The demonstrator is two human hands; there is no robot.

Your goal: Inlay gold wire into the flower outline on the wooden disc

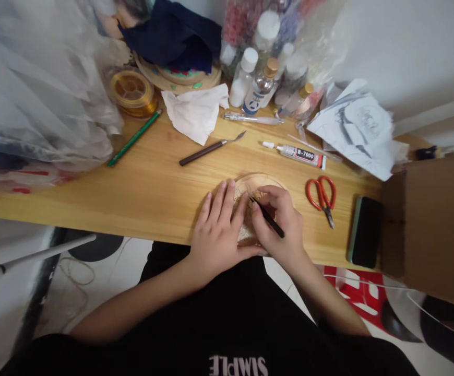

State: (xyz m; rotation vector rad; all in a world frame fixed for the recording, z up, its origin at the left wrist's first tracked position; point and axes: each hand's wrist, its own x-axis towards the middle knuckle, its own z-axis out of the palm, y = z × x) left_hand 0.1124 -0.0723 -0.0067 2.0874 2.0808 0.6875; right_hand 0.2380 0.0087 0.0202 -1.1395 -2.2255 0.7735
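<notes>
A round pale wooden board with fine line work on it lies at the table's front edge, largely hidden under my hands. My left hand rests open over its left side, fingers stretched out and the forefinger tip near the work. In my right hand is a slim dark tool that looks like black tweezers, gripped like a pen. Its tip points at the board's surface, close to my left forefinger. Whether the tip holds anything is too small to tell.
Behind the board lie a dark-handled palette knife, a B-7000 glue tube and a green pencil. Orange-handled pliers and a phone are right, beside a cardboard box. Bottles and a gold wire spool stand behind.
</notes>
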